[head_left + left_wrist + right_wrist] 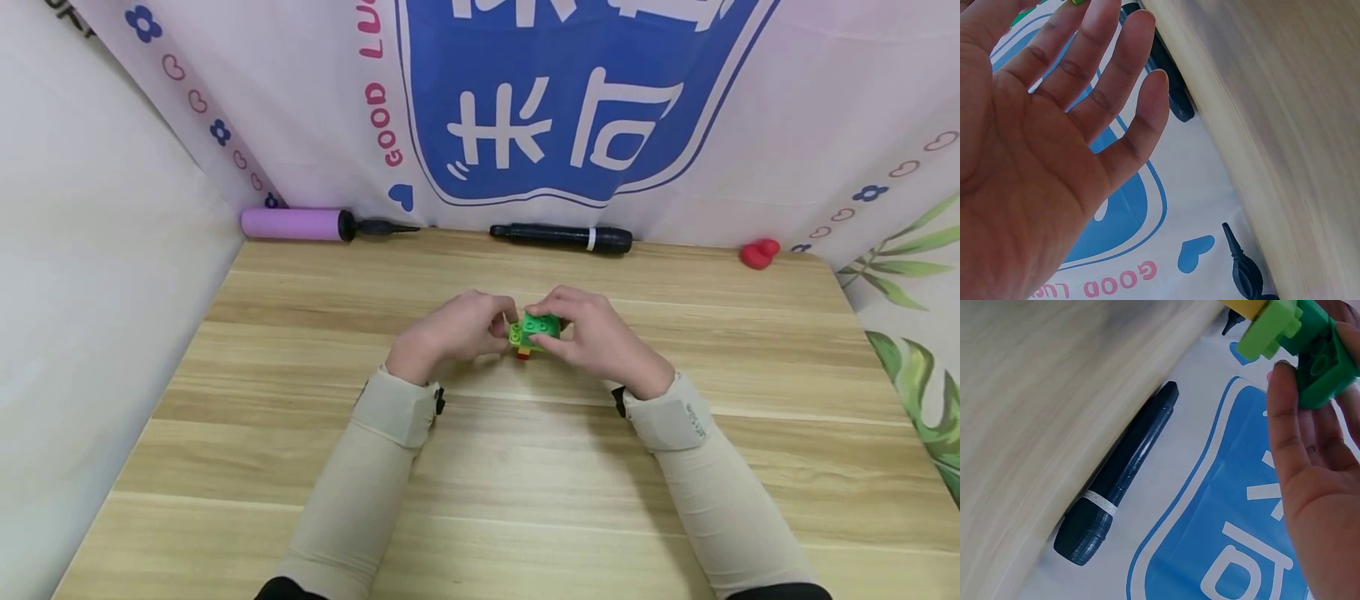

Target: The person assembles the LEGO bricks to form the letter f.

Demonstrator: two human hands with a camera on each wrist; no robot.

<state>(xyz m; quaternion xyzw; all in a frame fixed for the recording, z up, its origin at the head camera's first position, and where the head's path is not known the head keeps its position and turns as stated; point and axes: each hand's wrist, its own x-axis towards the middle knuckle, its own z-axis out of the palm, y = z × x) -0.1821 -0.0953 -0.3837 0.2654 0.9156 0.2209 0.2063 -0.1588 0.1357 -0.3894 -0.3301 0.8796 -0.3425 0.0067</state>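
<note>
Near the middle of the table, my two hands meet at a small assembly of toy building bricks. My right hand [597, 333] pinches a green brick [542, 325] between thumb and fingers. In the right wrist view, the hollow underside of that green brick [1325, 372] shows, tilted against the rest. A lime brick [515, 335] sits at the assembly's left end, with yellow and red pieces [522, 354] under it. My left hand [453, 332] pinches this left end with thumb and index finger. In the left wrist view its other fingers are extended, and the bricks are mostly out of frame.
Along the table's [480, 500] back edge lie a purple hand pump [292, 224] with a black nozzle, a black microphone [558, 237] with a white band, and a small red object [759, 253] at the right. A printed cloth [315, 108] hangs behind.
</note>
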